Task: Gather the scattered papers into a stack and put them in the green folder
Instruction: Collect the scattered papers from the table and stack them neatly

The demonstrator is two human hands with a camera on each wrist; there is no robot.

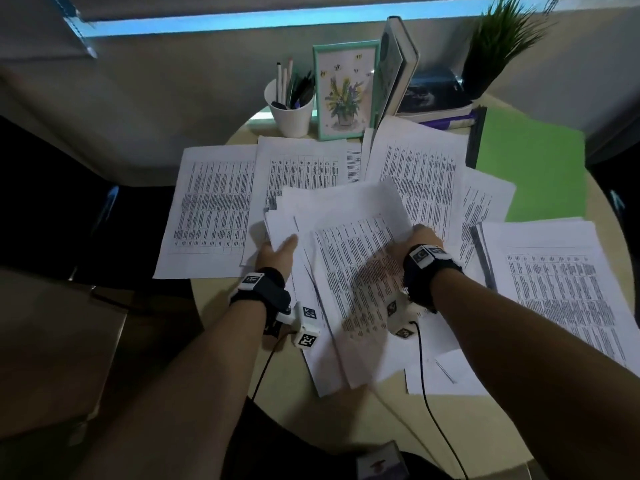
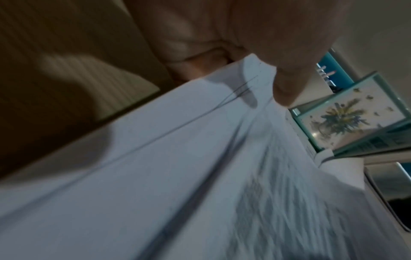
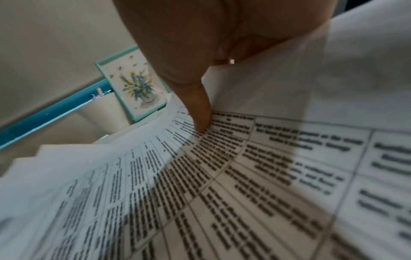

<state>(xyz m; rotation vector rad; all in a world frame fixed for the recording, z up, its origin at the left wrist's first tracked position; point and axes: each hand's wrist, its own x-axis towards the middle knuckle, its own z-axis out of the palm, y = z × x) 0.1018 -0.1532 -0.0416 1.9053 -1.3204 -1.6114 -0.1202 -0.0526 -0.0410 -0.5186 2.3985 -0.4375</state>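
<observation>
Both hands hold a loose bundle of printed papers [image 1: 346, 244] above the middle of the round table [image 1: 381, 420]. My left hand [image 1: 277, 251] grips the bundle's left edge, thumb on top [image 2: 286, 91]. My right hand [image 1: 420, 237] grips its right edge, with the thumb [image 3: 200, 116] pressed on a printed sheet [image 3: 244, 184]. More sheets lie spread flat at the left [image 1: 207, 209], the back [image 1: 419, 164] and in a pile at the right [image 1: 554, 271]. The green folder [image 1: 533, 168] lies at the back right, partly under papers.
A white cup of pens [image 1: 291, 109], a framed flower picture [image 1: 344, 91], standing and stacked books [image 1: 433, 95] and a potted plant [image 1: 502, 39] line the table's back edge. Wrist-camera cables [image 1: 426, 393] trail over the near edge. Dark chairs flank the table.
</observation>
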